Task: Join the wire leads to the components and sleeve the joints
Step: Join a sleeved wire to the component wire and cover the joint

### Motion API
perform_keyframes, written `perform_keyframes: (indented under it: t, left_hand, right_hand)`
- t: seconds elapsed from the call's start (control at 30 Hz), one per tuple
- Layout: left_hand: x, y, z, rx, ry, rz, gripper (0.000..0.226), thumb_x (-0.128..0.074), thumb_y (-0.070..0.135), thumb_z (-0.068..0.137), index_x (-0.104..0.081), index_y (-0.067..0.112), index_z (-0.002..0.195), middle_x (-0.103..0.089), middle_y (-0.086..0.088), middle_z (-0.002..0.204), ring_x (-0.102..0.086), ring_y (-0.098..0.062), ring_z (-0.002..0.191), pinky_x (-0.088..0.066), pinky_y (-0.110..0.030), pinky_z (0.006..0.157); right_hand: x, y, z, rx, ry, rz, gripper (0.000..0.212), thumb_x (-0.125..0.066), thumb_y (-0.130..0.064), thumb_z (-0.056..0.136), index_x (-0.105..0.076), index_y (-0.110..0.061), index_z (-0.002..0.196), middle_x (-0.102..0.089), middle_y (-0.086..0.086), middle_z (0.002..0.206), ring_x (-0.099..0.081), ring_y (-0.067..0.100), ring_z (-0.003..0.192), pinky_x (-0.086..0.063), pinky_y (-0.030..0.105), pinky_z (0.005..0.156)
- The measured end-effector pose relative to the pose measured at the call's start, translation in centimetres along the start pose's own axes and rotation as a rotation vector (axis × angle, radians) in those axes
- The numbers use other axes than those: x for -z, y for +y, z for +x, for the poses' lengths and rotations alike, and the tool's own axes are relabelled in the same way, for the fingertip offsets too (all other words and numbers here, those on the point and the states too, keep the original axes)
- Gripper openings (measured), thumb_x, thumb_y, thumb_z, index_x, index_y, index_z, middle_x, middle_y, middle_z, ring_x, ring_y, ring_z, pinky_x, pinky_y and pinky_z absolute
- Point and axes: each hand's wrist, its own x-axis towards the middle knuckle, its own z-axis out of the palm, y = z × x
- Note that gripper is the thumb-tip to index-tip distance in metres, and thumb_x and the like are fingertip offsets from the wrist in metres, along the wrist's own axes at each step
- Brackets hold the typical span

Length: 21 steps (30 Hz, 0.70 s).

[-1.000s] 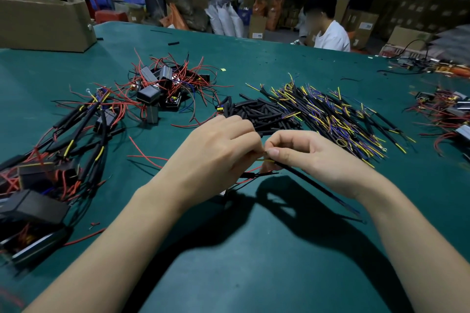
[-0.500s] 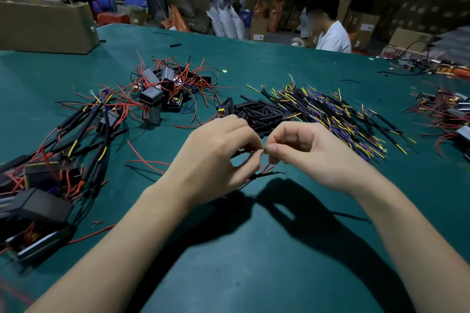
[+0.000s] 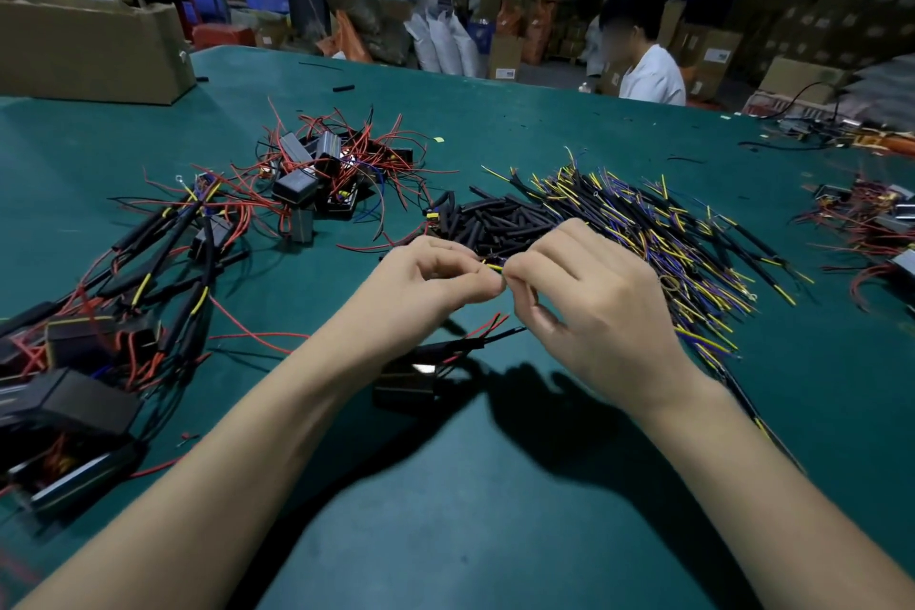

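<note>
My left hand (image 3: 426, 282) and my right hand (image 3: 584, 302) meet fingertip to fingertip above the green table (image 3: 495, 510). Both pinch a thin yellow wire lead (image 3: 494, 267) between thumb and forefinger. Below them a black box component (image 3: 406, 379) lies on the table, its red and black leads (image 3: 487, 329) reaching up toward my hands. Where the wire ends meet is hidden by my fingers. Just behind my hands lies a pile of short black sleeves (image 3: 495, 223).
A heap of yellow, purple and black wire leads (image 3: 668, 243) spreads to the right. Black components with red wires (image 3: 322, 178) lie at back left, sleeved assemblies (image 3: 99, 312) at left, more parts (image 3: 871, 223) at far right. A cardboard box (image 3: 94, 50) and a seated person (image 3: 643, 64) are at the far edge.
Both hands rose and moved away from me toward the sleeve pile, uncovering the black component beneath. The long black wire that trailed from my right hand is no longer seen.
</note>
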Motion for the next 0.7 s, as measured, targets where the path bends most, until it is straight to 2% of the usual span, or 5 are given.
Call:
perform_keyframes:
  t: [0.2,0.33,0.53,0.6,0.7]
  left_hand:
    - [-0.14,-1.01,-0.31,-0.493,0.244,0.807,0.006,-0.07,0.037,0.08,-0.067,0.033,0.081,-0.057,0.012,0.099,-0.048,-0.012,0.109,-0.014,-0.033,0.086]
    - [0.13,-0.7,-0.35,-0.683,0.273,0.938,0.006,-0.068,0.027,0.081,-0.067,0.024,0.076,-0.062,0.008,0.092,-0.059,-0.021,0.103,-0.02,-0.041,0.088]
    - [0.02,-0.54,-0.36,-0.73,0.231,1.031,0.013,-0.065,0.022,0.082,-0.062,0.021,0.069,-0.062,0.005,0.09,-0.06,-0.023,0.104,-0.019,-0.042,0.089]
    - [0.04,-0.62,-0.41,-0.682,0.183,1.019,0.012,-0.066,0.024,0.081,-0.062,0.023,0.07,-0.061,0.006,0.094,-0.057,-0.023,0.108,-0.019,-0.042,0.089]
    - [0.03,-0.72,-0.5,-0.524,0.132,0.871,0.01,-0.062,0.033,0.079,-0.063,0.027,0.071,-0.055,0.009,0.101,-0.047,-0.017,0.113,-0.014,-0.037,0.088]
  right_hand:
    - [-0.12,0.03,-0.38,-0.471,-0.155,0.643,0.011,-0.063,-0.007,0.087,-0.066,-0.015,0.08,-0.061,-0.007,0.068,-0.054,0.005,0.064,-0.041,0.018,0.062]
    - [-0.27,0.24,-0.09,-0.595,-0.216,0.827,0.015,-0.064,-0.007,0.087,-0.065,-0.018,0.077,-0.065,-0.003,0.069,-0.059,0.013,0.065,-0.049,0.03,0.065]
    - [-0.03,0.29,-0.19,-0.505,-0.215,0.708,0.014,-0.065,-0.008,0.085,-0.065,-0.019,0.077,-0.061,-0.01,0.066,-0.053,0.0,0.062,-0.036,0.008,0.06]
    - [0.01,0.3,-0.36,-0.443,-0.23,0.584,0.01,-0.064,-0.012,0.085,-0.064,-0.02,0.08,-0.059,-0.01,0.068,-0.053,0.004,0.064,-0.036,0.013,0.059]
    - [0.02,0.11,-0.55,-0.297,-0.233,0.4,0.005,-0.059,-0.016,0.085,-0.062,-0.019,0.084,-0.058,-0.008,0.077,-0.053,0.011,0.07,-0.047,0.035,0.061]
